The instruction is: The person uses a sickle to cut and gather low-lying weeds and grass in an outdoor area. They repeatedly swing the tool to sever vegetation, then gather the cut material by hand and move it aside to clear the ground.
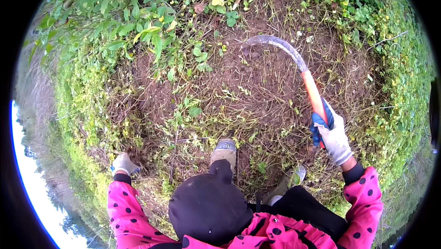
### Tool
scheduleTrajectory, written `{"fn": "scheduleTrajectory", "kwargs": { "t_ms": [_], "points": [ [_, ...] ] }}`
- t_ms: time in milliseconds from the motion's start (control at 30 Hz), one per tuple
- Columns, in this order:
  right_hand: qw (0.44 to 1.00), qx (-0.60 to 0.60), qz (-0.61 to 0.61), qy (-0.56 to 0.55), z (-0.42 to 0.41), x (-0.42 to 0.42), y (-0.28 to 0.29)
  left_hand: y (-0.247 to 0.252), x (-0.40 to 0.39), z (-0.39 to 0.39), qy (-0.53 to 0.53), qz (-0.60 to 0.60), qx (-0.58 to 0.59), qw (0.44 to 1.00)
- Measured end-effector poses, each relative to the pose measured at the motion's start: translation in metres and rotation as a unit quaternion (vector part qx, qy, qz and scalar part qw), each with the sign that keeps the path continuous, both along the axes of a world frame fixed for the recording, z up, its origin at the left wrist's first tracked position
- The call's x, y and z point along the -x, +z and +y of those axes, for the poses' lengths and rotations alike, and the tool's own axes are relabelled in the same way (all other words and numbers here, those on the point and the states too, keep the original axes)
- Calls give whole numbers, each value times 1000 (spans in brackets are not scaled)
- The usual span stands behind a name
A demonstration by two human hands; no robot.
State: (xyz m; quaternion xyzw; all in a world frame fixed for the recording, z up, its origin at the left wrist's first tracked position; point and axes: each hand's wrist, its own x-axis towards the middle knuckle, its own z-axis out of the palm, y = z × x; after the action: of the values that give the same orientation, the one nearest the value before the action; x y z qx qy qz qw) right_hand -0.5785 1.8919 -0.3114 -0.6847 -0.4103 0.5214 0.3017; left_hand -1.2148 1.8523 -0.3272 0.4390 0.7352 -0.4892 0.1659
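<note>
My right hand (pixel 332 133), in a white work glove with a blue coated palm, grips the orange handle (pixel 313 92) of a sickle. Its curved grey blade (pixel 282 44) arcs up and to the left, the tip over bare reddish-brown soil (pixel 265 73) strewn with cut stems. At the lower left, my left hand (pixel 124 164) wears a matching glove and is low beside a tangle of brown roots and dry weeds (pixel 143 157). Its fingers are mostly hidden, so whether it holds any of the weeds cannot be told.
A leafy green shrub (pixel 137 28) leans in from the upper left. Low green plants (pixel 372 11) ring the soil. My boots (pixel 224 152) stand among the stems, and my bent dark-clad knee (pixel 210 204) rises between my arms. A thin twig (pixel 387 39) sticks out at right.
</note>
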Motion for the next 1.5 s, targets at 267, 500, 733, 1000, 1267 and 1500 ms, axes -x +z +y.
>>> {"fn": "scheduleTrajectory", "kwargs": {
  "t_ms": [267,500,733,1000,1267,1500],
  "points": [
    [990,-137,12,3,145,116,-4,29,-213,142,-254,-480,-305,782],
    [943,-245,-198,105,260,160,-42,-33,-320,259,-251,-499,-526,640],
    [973,-188,-102,91,211,186,-94,-59,-267,412,-402,-146,-462,777],
    [944,-169,-254,128,285,196,-75,-92,-252,449,-253,-274,-393,841],
    [955,-227,-187,33,177,189,-102,-73,-235,378,-356,-266,-451,774],
    [938,-206,-262,91,213,195,-88,-107,-213,232,-270,-291,-282,873]
  ]
}}
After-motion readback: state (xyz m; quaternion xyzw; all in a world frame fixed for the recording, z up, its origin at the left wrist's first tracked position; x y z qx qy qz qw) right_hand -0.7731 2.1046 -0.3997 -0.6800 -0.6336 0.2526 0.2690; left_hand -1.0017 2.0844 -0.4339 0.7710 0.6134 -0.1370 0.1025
